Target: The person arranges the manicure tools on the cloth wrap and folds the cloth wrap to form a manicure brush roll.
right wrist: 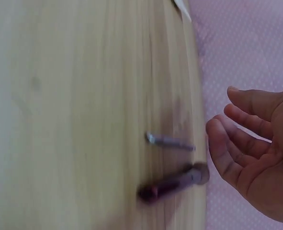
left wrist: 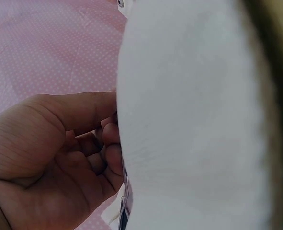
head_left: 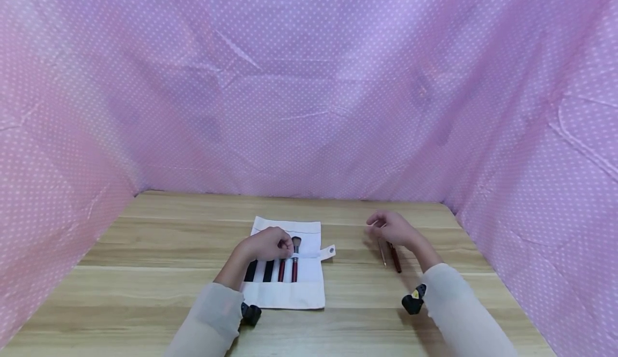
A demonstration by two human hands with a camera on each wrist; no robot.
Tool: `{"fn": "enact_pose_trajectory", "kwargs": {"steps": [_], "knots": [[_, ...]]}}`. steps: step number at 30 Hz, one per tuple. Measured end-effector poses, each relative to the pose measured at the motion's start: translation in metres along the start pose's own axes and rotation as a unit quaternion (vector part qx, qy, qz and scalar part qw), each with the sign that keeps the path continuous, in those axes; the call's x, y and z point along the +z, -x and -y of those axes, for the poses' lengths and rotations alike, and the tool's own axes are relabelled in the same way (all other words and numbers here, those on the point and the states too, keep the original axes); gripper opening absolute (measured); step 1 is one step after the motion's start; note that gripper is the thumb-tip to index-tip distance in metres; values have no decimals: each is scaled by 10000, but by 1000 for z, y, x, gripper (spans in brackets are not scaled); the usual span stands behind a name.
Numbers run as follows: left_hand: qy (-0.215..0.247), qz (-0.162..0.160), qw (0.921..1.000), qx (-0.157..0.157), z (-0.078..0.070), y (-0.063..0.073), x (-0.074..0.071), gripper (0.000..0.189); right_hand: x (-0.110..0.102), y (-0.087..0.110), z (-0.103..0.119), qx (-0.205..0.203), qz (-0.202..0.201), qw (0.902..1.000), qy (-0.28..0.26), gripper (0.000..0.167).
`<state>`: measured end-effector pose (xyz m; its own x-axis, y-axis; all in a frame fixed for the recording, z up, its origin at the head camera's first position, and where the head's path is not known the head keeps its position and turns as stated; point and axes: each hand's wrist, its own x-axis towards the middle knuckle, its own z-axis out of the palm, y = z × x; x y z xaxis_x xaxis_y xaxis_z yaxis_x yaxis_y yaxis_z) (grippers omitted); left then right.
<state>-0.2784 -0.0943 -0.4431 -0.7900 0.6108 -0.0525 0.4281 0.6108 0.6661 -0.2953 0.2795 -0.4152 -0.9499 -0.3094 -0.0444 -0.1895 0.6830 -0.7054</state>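
Observation:
A white fabric brush roll (head_left: 306,295) lies unfolded on the table, with a makeup brush (head_left: 295,260) and several other dark or red-handled tools in it. Over its middle, my left hand (head_left: 269,243) has its fingers curled and pinches the white band (head_left: 309,255) that crosses the tools. The left wrist view has the roll's fabric (left wrist: 189,115) hiding those fingertips. To the right, my right hand (head_left: 393,228) hovers with loosely bent fingers, holding nothing. Below it lie a red-handled brush (right wrist: 172,184) and a thin, light-coloured stick-like tool (right wrist: 170,142).
At the right side of the roll, a snap tab (head_left: 329,252) sticks out over the wooden table (head_left: 159,249). Pink dotted cloth (head_left: 299,104) hangs behind the table and along both sides.

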Motion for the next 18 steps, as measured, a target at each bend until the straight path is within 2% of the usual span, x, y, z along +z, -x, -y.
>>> {"fn": "enact_pose_trajectory", "kwargs": {"steps": [5,7,15,18], "knots": [[-19,-1,10000,13,1,0,1,17,-5,5,-7,231,257,9985,-431,31],[-21,-8,10000,31,2,-1,1,17,-5,6,-8,277,327,9981,-449,33],[-46,-9,10000,71,3,-1,1,17,-3,6,-6,175,183,9979,602,30],[-52,-17,10000,74,3,-1,1,17,-1,4,-5,95,147,9967,792,29]]}}
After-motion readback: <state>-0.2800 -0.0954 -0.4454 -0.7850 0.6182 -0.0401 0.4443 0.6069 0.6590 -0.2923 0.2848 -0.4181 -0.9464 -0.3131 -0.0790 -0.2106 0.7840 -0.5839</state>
